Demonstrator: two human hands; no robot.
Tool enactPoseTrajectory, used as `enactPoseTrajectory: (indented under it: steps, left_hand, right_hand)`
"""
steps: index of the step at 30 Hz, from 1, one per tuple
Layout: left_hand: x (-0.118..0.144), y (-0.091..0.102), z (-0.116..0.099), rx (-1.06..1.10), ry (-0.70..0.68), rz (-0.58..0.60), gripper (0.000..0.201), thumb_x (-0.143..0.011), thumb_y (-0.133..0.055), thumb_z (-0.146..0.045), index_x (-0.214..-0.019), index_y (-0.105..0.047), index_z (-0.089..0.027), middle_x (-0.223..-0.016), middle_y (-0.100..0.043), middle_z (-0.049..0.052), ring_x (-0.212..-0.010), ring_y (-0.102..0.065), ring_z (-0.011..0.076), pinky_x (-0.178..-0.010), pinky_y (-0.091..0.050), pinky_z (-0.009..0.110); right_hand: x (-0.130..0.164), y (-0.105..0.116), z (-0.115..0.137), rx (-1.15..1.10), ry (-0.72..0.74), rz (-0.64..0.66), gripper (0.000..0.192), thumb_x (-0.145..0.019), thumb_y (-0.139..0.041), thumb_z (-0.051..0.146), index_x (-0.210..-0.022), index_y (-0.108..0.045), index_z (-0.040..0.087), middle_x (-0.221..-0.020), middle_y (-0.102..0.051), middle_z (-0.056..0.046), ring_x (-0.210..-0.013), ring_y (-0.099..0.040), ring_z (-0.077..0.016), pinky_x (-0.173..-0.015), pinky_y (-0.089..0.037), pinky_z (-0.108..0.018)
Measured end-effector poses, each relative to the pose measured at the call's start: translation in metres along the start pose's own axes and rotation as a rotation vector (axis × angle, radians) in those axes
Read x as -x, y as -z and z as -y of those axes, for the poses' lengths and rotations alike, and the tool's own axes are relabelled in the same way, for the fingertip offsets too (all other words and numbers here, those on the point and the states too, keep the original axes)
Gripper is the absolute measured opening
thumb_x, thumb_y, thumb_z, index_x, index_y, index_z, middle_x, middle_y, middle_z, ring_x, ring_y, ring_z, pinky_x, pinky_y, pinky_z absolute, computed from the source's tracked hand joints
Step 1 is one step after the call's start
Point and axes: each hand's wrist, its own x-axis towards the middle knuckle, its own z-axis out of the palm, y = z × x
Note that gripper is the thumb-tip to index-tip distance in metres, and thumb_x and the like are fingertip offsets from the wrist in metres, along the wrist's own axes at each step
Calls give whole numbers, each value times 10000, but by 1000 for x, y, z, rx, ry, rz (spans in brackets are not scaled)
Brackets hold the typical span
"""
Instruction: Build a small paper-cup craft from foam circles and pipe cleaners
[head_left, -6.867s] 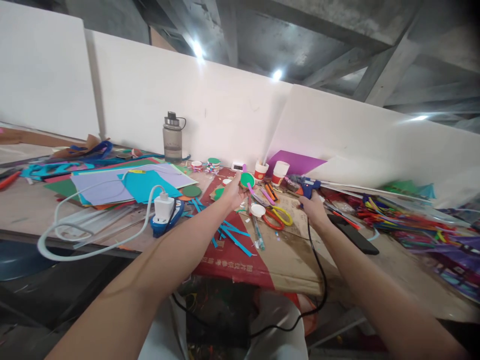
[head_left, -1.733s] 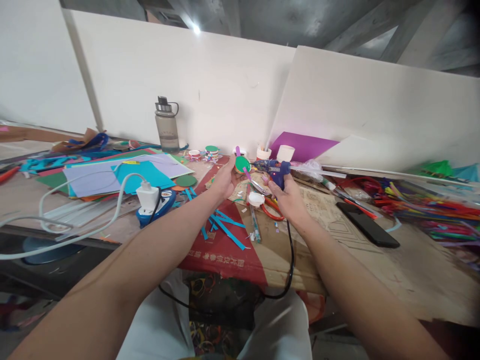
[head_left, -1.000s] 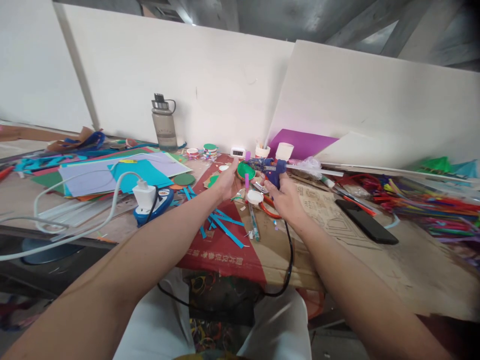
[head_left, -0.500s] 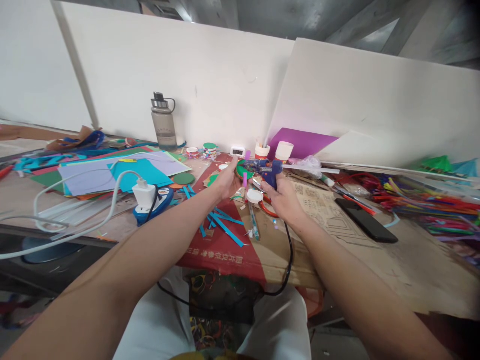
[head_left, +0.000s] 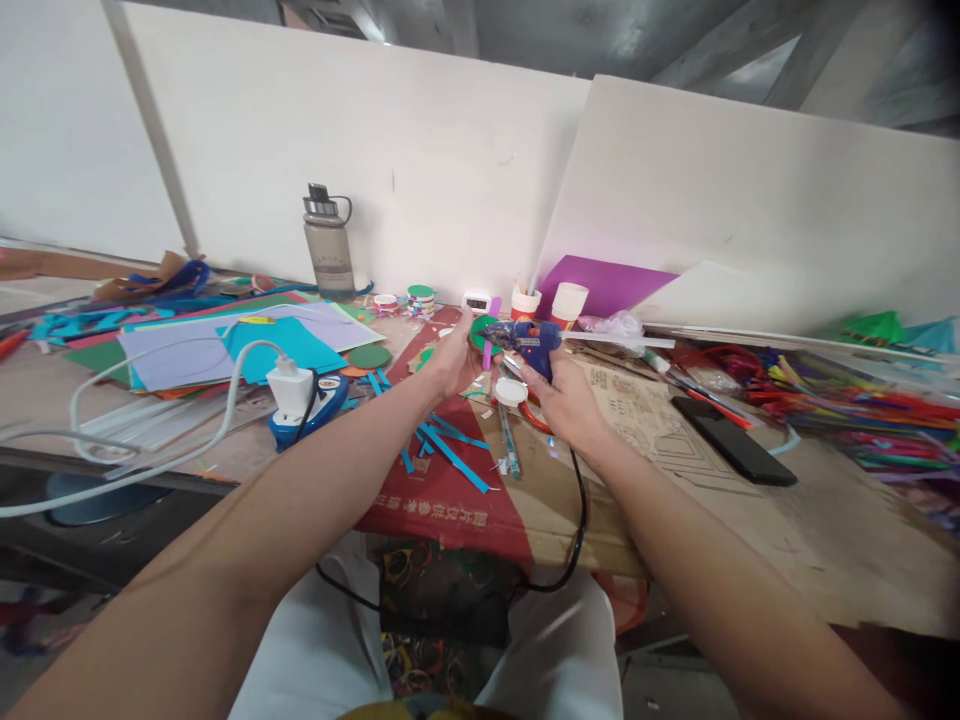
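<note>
Glue gun [head_left: 537,360] gripped in our right hand [head_left: 573,402], we probably needed steady aim at the green disc [head_left: 478,327] our left hand [head_left: 453,364] held.

1. Carrying, across the middle of the worktop [head_left: 37,395], red-and-brown cardboard [head_left: 442,518].
2. Bearing a water bottle [head_left: 330,255] and paper cups [head_left: 568,302] along the back.
3. Supporting coloured paper [head_left: 172,362] and a blue power socket [head_left: 325,408] at left.
4. Holding blue strips [head_left: 454,458] on the cardboard, a black phone [head_left: 731,440] farther right.
</note>
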Motion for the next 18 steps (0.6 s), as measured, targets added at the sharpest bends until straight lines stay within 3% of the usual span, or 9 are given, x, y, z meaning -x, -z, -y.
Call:
enactPoseTrajectory:
  steps: [7,18]
  left_hand:
    - [-1,0,3,-20,29,53,539,-978,-288,-515,-966,-671,-135,-641,-675,63,-488,-580,153,-495,-465,264]
    - [-1,2,4,-67,60,86,598,-947,-304,-590,-896,-666,-117,-709,-697,98,-479,-572,153,-522,-500,291]
  right_hand:
    - [-2,-2,-7,-29,15,-31,393,-891,-534,415,-1215,-586,199,-1108,-689,-114,-976,-633,-277,-922,-470,-455]
    - [-2,2,3,-28,8,-98,384,-894,-521,365,-1230,-584,192,-1093,-707,-112,-950,-647,-263,-891,-490,-437]
